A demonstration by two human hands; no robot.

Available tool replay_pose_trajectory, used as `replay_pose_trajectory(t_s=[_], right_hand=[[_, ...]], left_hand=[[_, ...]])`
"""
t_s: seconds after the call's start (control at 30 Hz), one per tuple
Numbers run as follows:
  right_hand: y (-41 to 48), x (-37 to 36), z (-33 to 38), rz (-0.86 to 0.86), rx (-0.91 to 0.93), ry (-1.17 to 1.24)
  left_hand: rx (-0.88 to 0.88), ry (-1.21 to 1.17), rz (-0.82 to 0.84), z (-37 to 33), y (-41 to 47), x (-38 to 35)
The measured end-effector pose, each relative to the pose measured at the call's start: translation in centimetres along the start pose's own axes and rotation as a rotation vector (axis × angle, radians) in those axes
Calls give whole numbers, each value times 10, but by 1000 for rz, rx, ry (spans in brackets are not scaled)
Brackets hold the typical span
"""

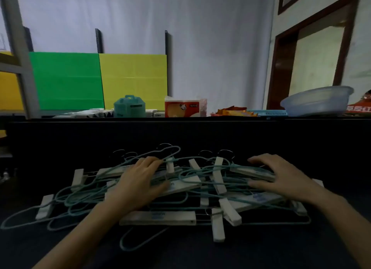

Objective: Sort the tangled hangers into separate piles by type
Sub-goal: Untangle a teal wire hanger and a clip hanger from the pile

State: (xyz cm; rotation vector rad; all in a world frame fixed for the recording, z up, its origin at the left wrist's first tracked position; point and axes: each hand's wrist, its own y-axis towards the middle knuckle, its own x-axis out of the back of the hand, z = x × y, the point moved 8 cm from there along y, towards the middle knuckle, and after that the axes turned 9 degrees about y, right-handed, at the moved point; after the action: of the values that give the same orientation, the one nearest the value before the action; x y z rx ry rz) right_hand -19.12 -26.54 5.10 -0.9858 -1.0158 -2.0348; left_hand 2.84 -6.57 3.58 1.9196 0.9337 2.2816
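A tangled heap of hangers lies on the dark table (200, 252). It mixes thin teal wire hangers (24, 218) with white wooden clip hangers (158, 218), whose metal hooks (225, 153) stick out at the back. My left hand (138, 180) rests flat on the middle left of the heap, fingers spread over teal wires and a white bar. On the heap's right side my right hand (281, 174) lies with its fingers spread on a white bar. Neither hand is closed around a hanger.
A dark raised ledge (180, 128) runs behind the heap. On it stand a teal container (129, 107), a tissue pack (184, 107), snack packets (232, 112), a blue basket (269, 113) and a pale basin (317, 101). Green and yellow panels (100, 80) lean behind.
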Motion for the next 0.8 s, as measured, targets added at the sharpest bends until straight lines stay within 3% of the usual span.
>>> replay_pose_trajectory(t_s=[0.1, 0.3, 0.57, 0.8], right_hand=[[9, -5, -23, 167, -130, -49], [15, -10, -55, 287, -178, -83], [15, -4, -55, 207, -195, -4], [12, 13, -51, 98, -186, 101]], left_hand=[[46, 9, 136, 7, 8, -14], [32, -7, 143, 14, 20, -14], [-23, 31, 170, 17, 29, -17], [-77, 44, 97, 14, 34, -8]])
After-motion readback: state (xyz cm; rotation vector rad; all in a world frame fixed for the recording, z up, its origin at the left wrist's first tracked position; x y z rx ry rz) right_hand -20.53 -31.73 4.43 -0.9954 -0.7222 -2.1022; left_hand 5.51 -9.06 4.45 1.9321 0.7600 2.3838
